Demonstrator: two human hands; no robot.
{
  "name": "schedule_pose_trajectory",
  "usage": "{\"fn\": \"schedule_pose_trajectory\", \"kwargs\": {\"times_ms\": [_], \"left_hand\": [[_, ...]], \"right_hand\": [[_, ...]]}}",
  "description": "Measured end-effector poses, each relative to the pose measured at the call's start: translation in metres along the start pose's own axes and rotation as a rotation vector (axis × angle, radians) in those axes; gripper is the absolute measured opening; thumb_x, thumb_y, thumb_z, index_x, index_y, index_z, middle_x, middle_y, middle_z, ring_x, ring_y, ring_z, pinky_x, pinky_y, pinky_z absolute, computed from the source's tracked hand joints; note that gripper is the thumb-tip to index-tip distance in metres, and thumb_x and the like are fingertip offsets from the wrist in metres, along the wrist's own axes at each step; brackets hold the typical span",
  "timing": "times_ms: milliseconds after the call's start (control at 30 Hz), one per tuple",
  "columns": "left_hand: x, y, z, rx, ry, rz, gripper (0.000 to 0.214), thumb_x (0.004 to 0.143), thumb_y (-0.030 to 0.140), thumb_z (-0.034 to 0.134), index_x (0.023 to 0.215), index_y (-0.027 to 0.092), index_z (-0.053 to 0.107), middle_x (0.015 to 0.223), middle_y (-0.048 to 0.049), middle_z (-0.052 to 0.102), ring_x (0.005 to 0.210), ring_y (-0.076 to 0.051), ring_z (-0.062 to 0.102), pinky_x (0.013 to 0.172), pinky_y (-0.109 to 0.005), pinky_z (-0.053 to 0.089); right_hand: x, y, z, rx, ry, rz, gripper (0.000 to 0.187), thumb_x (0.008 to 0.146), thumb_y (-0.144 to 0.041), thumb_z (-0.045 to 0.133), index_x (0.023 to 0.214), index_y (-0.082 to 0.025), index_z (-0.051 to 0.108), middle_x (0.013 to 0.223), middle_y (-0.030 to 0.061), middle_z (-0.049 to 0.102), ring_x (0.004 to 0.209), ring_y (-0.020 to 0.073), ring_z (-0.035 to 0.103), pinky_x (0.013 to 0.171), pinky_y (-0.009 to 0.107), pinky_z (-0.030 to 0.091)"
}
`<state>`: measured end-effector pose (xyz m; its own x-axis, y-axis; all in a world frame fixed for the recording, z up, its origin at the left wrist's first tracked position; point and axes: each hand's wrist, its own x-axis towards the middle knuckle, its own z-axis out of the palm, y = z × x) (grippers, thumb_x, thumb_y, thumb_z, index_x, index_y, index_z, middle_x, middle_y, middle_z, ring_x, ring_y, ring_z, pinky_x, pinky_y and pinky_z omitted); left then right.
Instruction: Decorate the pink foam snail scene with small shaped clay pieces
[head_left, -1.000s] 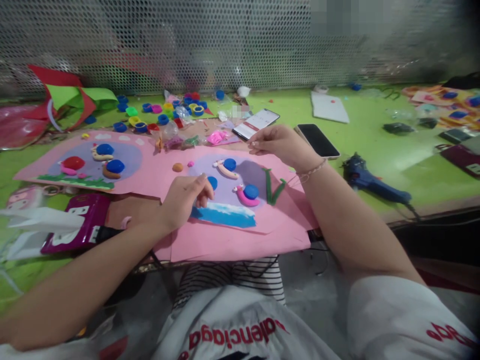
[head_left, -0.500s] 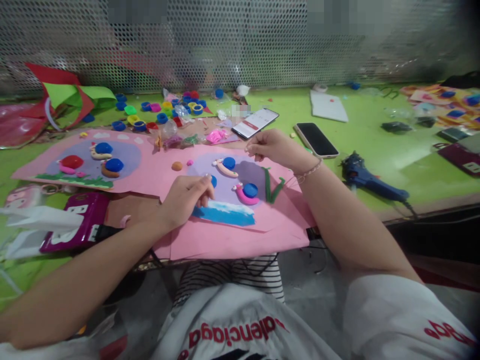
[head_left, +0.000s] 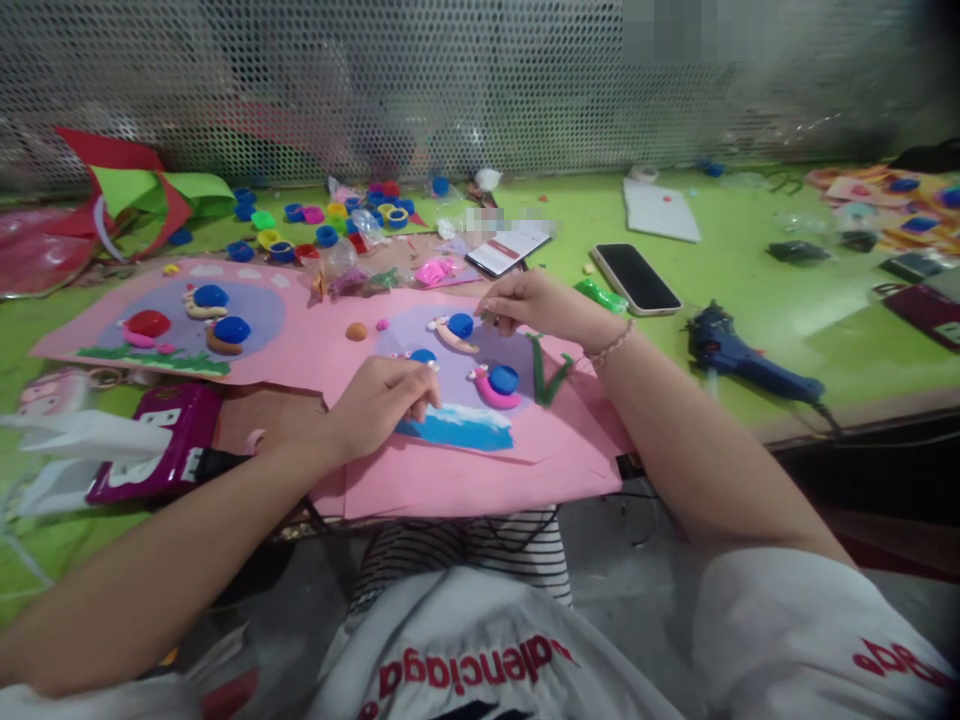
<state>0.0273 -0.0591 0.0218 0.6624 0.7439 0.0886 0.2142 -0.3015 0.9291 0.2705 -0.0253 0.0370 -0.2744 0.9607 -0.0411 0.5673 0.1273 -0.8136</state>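
Observation:
A pink foam sheet (head_left: 480, 480) lies in front of me with a lilac oval (head_left: 517, 350), clay snails topped with blue caps (head_left: 504, 380), a blue water strip (head_left: 457, 428) and green stems (head_left: 547, 372). My left hand (head_left: 375, 400) rests on the sheet with its fingers curled and pressed together beside a blue cap (head_left: 422, 356); what it pinches is hidden. My right hand (head_left: 536, 305) hovers at the oval's top edge next to the upper snail (head_left: 454, 332), its fingertips pinched on a small green bit.
A second pink picture (head_left: 112, 320) lies at left, with a magenta box (head_left: 154, 455) below it. Several coloured caps (head_left: 330, 225), two phones (head_left: 636, 277), a green clay piece (head_left: 600, 295), a blue glue gun (head_left: 739, 360) and a white card (head_left: 660, 212) sit on the green table. A mesh wall stands behind.
My right hand has come down and left toward the upper snail, uncovering a green piece by the phone. My left hand has edged right along the sheet.

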Motion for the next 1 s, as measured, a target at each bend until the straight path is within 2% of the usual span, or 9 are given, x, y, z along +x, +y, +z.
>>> {"fn": "schedule_pose_trajectory", "kwargs": {"times_ms": [133, 233, 300, 433, 567, 700, 867, 1000], "left_hand": [[0.0, 0.001, 0.0, 0.005, -0.04, 0.03, 0.047, 0.088, 0.045, 0.039, 0.063, 0.012, 0.061, 0.05, -0.0016, 0.055, 0.047, -0.008, 0.05, 0.046, -0.019, 0.041], [-0.001, 0.001, -0.001, 0.019, -0.044, 0.039, 0.047, 0.088, 0.045, 0.039, 0.064, 0.012, 0.061, 0.049, -0.0016, 0.055, 0.046, -0.008, 0.05, 0.046, -0.019, 0.041], [-0.001, 0.001, 0.0, 0.025, -0.044, 0.04, 0.048, 0.088, 0.046, 0.039, 0.064, 0.012, 0.061, 0.049, -0.0018, 0.056, 0.046, -0.008, 0.051, 0.046, -0.019, 0.041], [0.0, 0.001, 0.0, 0.037, -0.05, 0.045, 0.048, 0.088, 0.046, 0.038, 0.063, 0.012, 0.061, 0.049, -0.0018, 0.056, 0.046, -0.008, 0.051, 0.046, -0.019, 0.042], [-0.001, 0.002, -0.001, 0.049, -0.055, 0.046, 0.048, 0.088, 0.047, 0.038, 0.063, 0.012, 0.061, 0.05, -0.0019, 0.056, 0.046, -0.009, 0.052, 0.047, -0.02, 0.042], [-0.001, 0.003, 0.0, 0.049, -0.051, 0.037, 0.05, 0.087, 0.049, 0.038, 0.063, 0.013, 0.061, 0.049, -0.002, 0.056, 0.046, -0.009, 0.051, 0.046, -0.02, 0.042], [0.0, 0.002, 0.0, 0.033, -0.024, 0.02, 0.051, 0.087, 0.049, 0.038, 0.063, 0.012, 0.062, 0.049, -0.0023, 0.056, 0.047, -0.008, 0.051, 0.046, -0.019, 0.042], [0.0, 0.001, 0.0, 0.034, -0.022, 0.015, 0.049, 0.087, 0.048, 0.039, 0.063, 0.011, 0.062, 0.049, -0.0019, 0.055, 0.047, -0.008, 0.051, 0.046, -0.019, 0.041]], "right_hand": [[0.003, 0.006, 0.003, 0.125, -0.084, 0.049, 0.022, 0.089, -0.028, 0.051, 0.083, -0.014, 0.066, 0.067, 0.0037, 0.066, 0.06, 0.0096, 0.063, 0.06, 0.021, 0.055], [0.005, 0.01, 0.003, 0.113, -0.107, 0.045, 0.018, 0.088, -0.022, 0.05, 0.085, -0.014, 0.067, 0.072, 0.0036, 0.067, 0.062, 0.0091, 0.064, 0.062, 0.021, 0.056], [0.005, 0.013, 0.002, 0.084, -0.122, 0.016, 0.014, 0.084, -0.015, 0.054, 0.088, -0.016, 0.067, 0.077, 0.0026, 0.068, 0.064, 0.0086, 0.064, 0.063, 0.019, 0.056], [0.006, 0.017, 0.0, 0.056, -0.141, -0.032, 0.019, 0.076, -0.007, 0.059, 0.089, -0.018, 0.068, 0.078, 0.0006, 0.069, 0.066, 0.0089, 0.064, 0.063, 0.018, 0.055], [0.006, 0.016, 0.0, 0.052, -0.091, -0.045, 0.013, 0.076, -0.013, 0.063, 0.088, -0.018, 0.068, 0.077, 0.0011, 0.069, 0.063, 0.0097, 0.064, 0.058, 0.02, 0.054], [0.004, 0.009, 0.0, 0.078, -0.036, 0.023, 0.008, 0.078, -0.017, 0.063, 0.085, -0.018, 0.067, 0.078, 0.0022, 0.069, 0.061, 0.0089, 0.064, 0.055, 0.019, 0.054], [0.003, 0.007, -0.001, 0.044, -0.013, -0.014, 0.009, 0.079, -0.015, 0.061, 0.086, -0.017, 0.067, 0.077, 0.0028, 0.069, 0.064, 0.0081, 0.062, 0.055, 0.017, 0.053], [0.003, 0.007, -0.001, 0.071, 0.016, 0.009, 0.009, 0.079, -0.016, 0.062, 0.086, -0.017, 0.067, 0.078, 0.0042, 0.069, 0.068, 0.0107, 0.064, 0.059, 0.021, 0.055]]}}
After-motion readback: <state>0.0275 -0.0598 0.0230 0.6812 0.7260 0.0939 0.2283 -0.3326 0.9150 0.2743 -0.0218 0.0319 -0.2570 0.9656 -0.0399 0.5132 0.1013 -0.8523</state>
